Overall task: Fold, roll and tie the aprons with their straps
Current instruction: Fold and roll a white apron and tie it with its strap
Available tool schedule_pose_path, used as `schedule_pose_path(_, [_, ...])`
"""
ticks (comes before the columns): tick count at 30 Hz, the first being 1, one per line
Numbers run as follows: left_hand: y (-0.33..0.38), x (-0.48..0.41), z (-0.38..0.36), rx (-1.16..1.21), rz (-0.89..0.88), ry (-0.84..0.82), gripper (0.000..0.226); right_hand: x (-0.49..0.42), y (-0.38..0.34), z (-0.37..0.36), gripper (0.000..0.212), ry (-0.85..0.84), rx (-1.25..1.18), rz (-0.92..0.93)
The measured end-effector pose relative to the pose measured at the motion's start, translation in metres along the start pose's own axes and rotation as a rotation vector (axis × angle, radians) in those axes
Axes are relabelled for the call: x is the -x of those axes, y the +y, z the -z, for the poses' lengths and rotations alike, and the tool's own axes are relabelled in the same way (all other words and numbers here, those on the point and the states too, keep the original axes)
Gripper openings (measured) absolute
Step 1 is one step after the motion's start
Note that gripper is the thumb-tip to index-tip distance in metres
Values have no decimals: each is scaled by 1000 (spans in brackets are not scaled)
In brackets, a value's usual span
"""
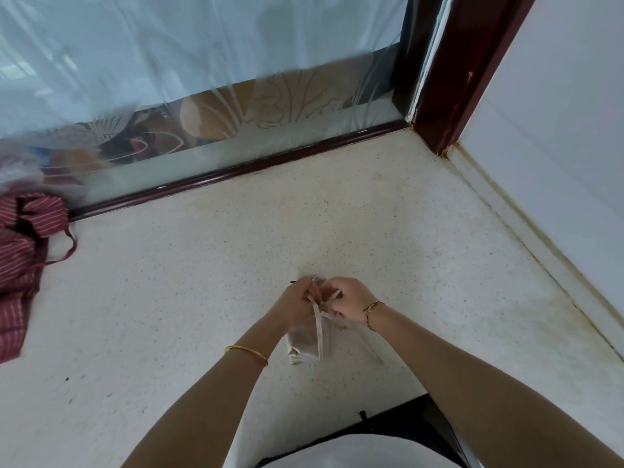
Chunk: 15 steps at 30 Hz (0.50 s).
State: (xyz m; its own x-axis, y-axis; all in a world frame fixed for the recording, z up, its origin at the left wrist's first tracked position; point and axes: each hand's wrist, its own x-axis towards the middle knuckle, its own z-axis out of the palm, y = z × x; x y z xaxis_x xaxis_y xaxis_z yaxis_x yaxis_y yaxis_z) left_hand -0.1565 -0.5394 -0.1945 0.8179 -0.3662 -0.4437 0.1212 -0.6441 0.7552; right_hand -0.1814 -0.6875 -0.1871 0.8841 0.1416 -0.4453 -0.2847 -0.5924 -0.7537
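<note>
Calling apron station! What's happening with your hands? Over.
Left hand, right hand pinching straps above the rolled pale apron. Red striped apron lies far left. Nothing blocking.

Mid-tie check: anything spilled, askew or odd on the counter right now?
Small brown specks lie on the counter beside the rolled apron, whose straps the left hand and right hand pinch. The red striped apron sits crumpled at far left, one loop trailing out, not yet folded.
</note>
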Motion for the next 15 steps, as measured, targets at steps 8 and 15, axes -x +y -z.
schedule_pose_path(8, [-4,5,-2,-111,-86,51,20,-7,10,-9,13,40,153,27])
schedule_pose_path(15, [1,12,-8,54,-3,166,33,-5,5,-17,19,111,148,-4])
